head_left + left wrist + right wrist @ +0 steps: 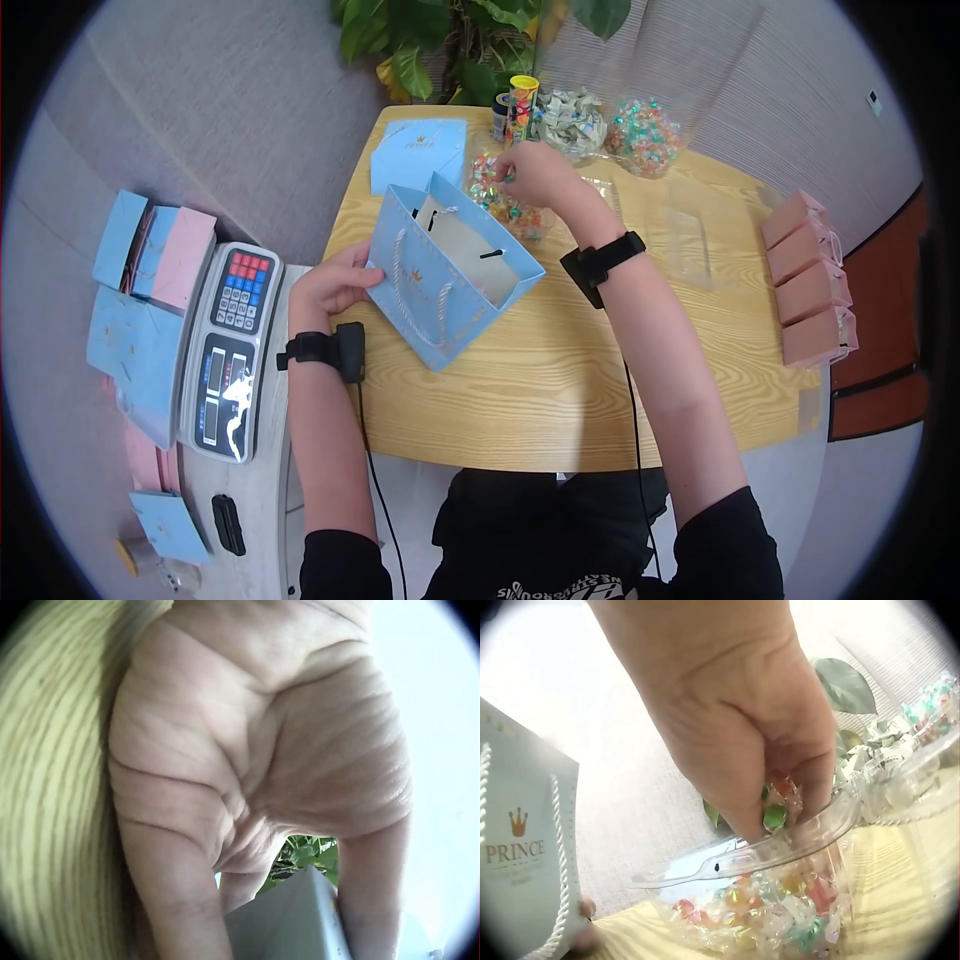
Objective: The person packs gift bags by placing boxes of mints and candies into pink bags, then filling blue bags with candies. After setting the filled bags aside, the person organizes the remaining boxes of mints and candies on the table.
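Note:
A light-blue paper gift bag (425, 300) with white rope handles and a gold crown stands open-topped on the wooden table (480, 410). My left hand (337, 281) holds its left side edge, thumb on the front face and fingers behind. In the left wrist view the bag's grey-blue corner (289, 922) sits between thumb and fingers. My right hand (548, 182) reaches down at the rim of a clear plastic tub (757, 853) of shiny wrapped candies (739, 900). Its fingertips pinch wrapped candy (775, 817), one piece with a green wrapper.
Behind are another blue bag (418, 150), a yellow-lidded can (522, 105), a tub of pale wrapped pieces (570, 125) and another candy tub (645, 140). Several pink bags (815, 285) line the right edge. A scale (232, 350) and more bags (135, 345) stand left.

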### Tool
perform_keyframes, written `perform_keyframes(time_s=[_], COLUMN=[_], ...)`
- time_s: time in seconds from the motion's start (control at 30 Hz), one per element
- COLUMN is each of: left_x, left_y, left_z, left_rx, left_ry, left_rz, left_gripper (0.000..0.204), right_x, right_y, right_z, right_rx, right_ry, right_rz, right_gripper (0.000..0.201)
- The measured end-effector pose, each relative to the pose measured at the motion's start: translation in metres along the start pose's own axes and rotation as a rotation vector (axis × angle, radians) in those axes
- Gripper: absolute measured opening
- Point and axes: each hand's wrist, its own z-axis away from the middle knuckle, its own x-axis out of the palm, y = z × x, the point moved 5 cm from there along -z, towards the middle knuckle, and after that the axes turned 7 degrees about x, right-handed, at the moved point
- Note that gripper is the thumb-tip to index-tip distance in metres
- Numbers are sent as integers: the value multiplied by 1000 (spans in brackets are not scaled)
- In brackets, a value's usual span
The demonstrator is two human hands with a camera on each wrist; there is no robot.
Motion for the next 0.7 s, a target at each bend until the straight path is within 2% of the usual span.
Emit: perform_keyframes(time_s=[0.03,0.1,0.33,0.43,0.5,0.53,0.6,0.63,0.7], left_x=[-2,-3,-2,-4,-4,-4,-2,-1,0], left_y=[-1,-3,-2,-4,-6,-6,-5,-4,-3], left_z=[0,-1,-2,-2,-2,-3,-2,-2,-2], left_rx=[-9,-16,-12,-15,-17,-16,-17,-15,-18], left_ry=[2,1,2,-6,-10,-11,-12,0,7], left_rz=[-9,-21,-45,-39,-34,-41,-47,-24,-5], left_gripper=[81,81,74,72,71,71,71,72,73], right_x=[-2,-12,-31,-58,-79,-91,-94,-91,-83], right_y=[0,-4,-4,-23,-41,-53,-77,-81,-104], right_z=[1,4,3,20,36,48,68,72,84], right_rx=[3,-70,-88,-108,-176,-176,-132,-130,-395], right_ry=[6,141,198,252,225,219,-80,-81,-109], right_rz=[1,-46,-95,-90,-281,-279,-403,-404,-253], right_gripper=[20,17,18,20,20,20,20,20,20])
